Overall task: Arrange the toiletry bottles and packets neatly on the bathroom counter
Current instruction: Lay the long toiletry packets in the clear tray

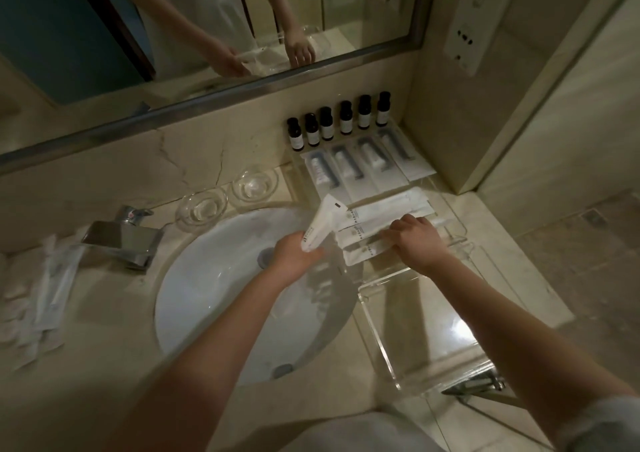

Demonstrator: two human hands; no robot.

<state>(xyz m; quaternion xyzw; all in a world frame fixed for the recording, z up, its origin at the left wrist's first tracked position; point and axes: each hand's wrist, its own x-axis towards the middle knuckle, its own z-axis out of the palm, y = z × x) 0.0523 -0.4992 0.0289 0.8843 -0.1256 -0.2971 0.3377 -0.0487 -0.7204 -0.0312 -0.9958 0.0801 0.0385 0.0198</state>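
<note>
Six bottles point(337, 122) already lined the backsplash while we laid packets: our left hand point(294, 255) pinched one white packet point(323, 224) over the sink point(214, 278), our right hand point(417, 240) pressed the front row point(384, 223) flat, awaiting alignment.

The single camera sits on my head and looks forward and steeply down, close over the sink point(221, 278) and counter point(104, 365). Its wide-angle view reaches the mirror point(173, 35) at top and the floor point(571, 261) at right. No second view overlaps it.
</note>
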